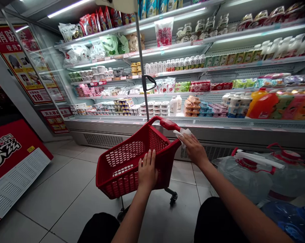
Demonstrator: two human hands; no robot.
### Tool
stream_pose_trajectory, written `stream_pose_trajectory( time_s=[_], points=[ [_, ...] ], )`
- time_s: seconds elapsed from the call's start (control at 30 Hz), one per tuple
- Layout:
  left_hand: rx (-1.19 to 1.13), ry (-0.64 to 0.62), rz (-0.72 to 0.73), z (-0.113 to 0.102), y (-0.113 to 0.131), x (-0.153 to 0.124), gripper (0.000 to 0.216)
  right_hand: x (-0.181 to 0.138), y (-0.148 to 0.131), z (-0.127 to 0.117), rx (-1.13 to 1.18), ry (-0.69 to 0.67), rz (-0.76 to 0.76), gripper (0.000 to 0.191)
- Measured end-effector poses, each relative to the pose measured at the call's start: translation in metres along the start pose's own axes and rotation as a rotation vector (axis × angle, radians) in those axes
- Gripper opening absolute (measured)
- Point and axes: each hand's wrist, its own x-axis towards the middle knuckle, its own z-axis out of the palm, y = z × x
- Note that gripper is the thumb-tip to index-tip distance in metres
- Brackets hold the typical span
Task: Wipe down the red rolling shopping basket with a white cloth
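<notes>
A small red plastic shopping cart (117, 180) with lattice sides stands before me on the floor. My left hand (147, 170) rests against its near side, fingers stretched over the top rim and holding nothing. At the right end of the cart's red handle (167, 124), my right hand (191, 146) presses a white wipe (185, 132) onto the bar. Its fingers are closed around the wipe, which pokes out on both sides of them. I see no goods inside the basket. Black caster wheels (173, 198) show below the cart.
An open refrigerated shelf (167, 122) full of bottles, cups and packs runs behind the cart. Large clear water jugs (246, 175) with red caps stand on the right, near my right forearm. A red freezer (13, 168) stands at left. Pale tiles (74, 202) cover the floor.
</notes>
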Motion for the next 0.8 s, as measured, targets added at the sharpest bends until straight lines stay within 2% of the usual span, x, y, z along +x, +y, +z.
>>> stream_pose_trajectory(
  time_s=[0.1,0.17,0.23,0.33,0.47,0.53,0.63,0.73,0.8],
  points=[
    [-0.035,0.017,-0.023,0.006,0.010,0.005,0.096,-0.003,-0.027,0.015,0.015,-0.053,-0.027,0.071],
    [-0.092,0.016,0.015,0.009,0.011,0.008,0.097,-0.008,-0.054,0.027,0.044,-0.108,-0.126,0.068],
    [-0.151,0.014,0.080,0.012,0.004,0.007,0.097,-0.012,-0.068,0.033,0.075,-0.154,-0.228,0.069],
    [-0.169,0.024,0.112,0.012,-0.017,-0.005,0.094,-0.010,-0.047,0.026,0.069,-0.182,-0.230,0.073],
    [-0.109,-0.002,0.124,0.008,-0.039,-0.023,0.085,0.001,0.012,0.012,-0.021,-0.148,-0.003,0.067],
    [-0.109,-0.030,0.131,0.008,-0.040,-0.026,0.083,0.005,0.021,0.015,-0.031,-0.141,0.030,0.064],
    [-0.136,-0.059,0.129,0.011,-0.033,-0.022,0.086,0.003,-0.007,0.036,-0.001,-0.168,-0.023,0.065],
    [-0.144,-0.066,0.123,0.016,-0.025,-0.016,0.093,-0.006,-0.055,0.059,0.076,-0.210,-0.166,0.066],
    [-0.136,-0.063,0.116,0.016,-0.022,-0.014,0.094,-0.009,-0.071,0.066,0.131,-0.235,-0.272,0.067]
  ],
)
